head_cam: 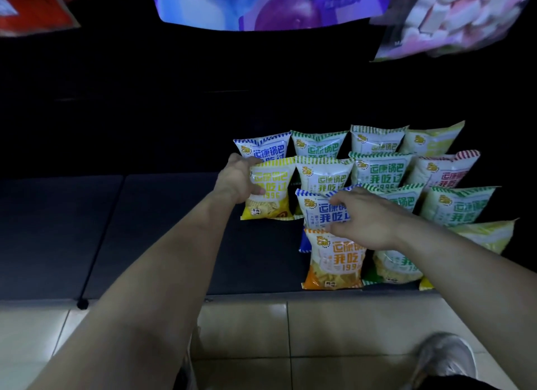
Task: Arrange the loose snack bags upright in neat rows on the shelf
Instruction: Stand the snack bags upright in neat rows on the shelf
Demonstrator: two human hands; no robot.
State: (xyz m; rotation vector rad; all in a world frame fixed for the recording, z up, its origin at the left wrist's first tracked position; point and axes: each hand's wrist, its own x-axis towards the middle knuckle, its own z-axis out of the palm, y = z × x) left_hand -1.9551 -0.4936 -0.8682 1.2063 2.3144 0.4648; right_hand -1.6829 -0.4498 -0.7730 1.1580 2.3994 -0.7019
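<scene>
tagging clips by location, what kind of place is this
Probably a small shop: rows of matching snack bags stand on a low dark shelf, larger packaged goods show above, and the floor is tiled.

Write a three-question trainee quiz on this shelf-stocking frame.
1. Fill in: the orange bag stands at the ___ edge of the shelf.
2. True or false: the left hand grips the yellow bag.
3. The right hand pinches: A) the orange bag, B) the front blue-striped bag, C) nothing.
Key: 1 front; 2 true; 3 B.
</scene>
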